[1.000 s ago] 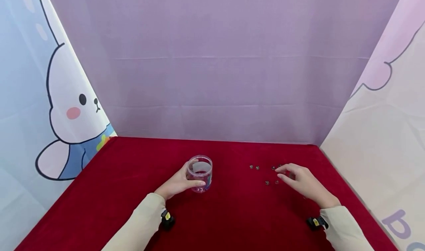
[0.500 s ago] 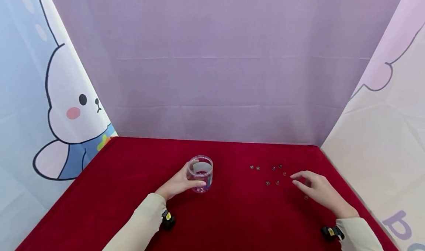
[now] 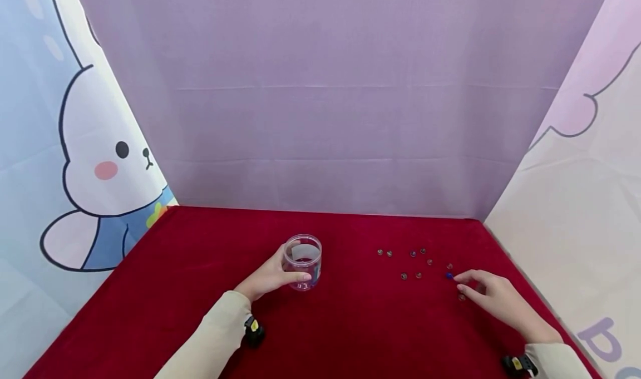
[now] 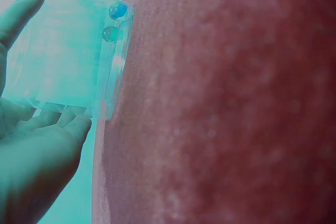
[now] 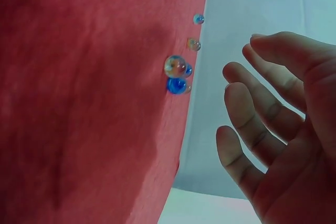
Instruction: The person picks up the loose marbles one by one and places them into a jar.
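Observation:
My left hand [image 3: 272, 276] grips a clear plastic jar [image 3: 302, 254], thumb across its near side and fingers round the far side. The jar is upright, its top uncovered. In the left wrist view, a blue marble [image 4: 118, 9] and a greenish marble [image 4: 109, 34] show by the jar's bottom end. My right hand [image 3: 493, 295] hovers low at the right, fingers loosely bent, with fingertips right beside a blue marble [image 3: 449, 276]. A reddish-looking marble [image 3: 462, 297] lies just below the thumb. In the right wrist view the fingers [image 5: 239, 106] are apart from the marbles, nothing between them.
Several more marbles lie scattered on the red cloth [image 3: 360, 323] between jar and right hand, including one marble [image 3: 404, 276] nearer the front. A lilac curtain [image 3: 320, 117] closes off the back; printed side panels [image 3: 576, 201] flank the cloth.
My right hand has moved right and toward the front, away from the middle marbles. The blue marble and a marble behind it now show, uncovered by the hand. The left hand and jar stay put.

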Demonstrator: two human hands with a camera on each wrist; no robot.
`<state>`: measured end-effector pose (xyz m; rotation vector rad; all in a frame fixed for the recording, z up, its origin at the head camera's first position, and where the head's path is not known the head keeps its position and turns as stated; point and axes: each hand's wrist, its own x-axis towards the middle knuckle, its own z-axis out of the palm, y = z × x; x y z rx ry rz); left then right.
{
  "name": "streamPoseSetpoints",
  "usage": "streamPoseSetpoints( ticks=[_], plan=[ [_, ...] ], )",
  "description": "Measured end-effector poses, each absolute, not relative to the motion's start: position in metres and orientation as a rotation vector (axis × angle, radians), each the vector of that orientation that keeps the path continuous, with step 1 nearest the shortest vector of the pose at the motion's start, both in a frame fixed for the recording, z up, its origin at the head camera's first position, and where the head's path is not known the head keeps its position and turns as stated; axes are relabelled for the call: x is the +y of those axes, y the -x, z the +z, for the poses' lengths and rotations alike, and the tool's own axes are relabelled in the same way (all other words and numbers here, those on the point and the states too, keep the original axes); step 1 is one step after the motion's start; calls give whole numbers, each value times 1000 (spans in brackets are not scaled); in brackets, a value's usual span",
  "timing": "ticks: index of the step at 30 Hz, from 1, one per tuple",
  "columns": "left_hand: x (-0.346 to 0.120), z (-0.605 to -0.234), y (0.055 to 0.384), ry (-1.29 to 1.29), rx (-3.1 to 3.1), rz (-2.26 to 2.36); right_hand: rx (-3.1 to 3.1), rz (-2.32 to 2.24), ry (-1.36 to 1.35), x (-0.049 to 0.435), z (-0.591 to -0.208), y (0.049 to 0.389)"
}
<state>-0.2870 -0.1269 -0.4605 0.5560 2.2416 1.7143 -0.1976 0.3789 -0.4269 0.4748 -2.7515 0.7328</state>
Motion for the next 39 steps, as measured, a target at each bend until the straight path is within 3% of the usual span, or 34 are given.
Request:
streamPoseSetpoints(
  ticks=[39],
  plan=[
    [-127, -458, 286, -576, 2227, 1731, -2971, 763, -463, 387, -438, 199]
  ],
)
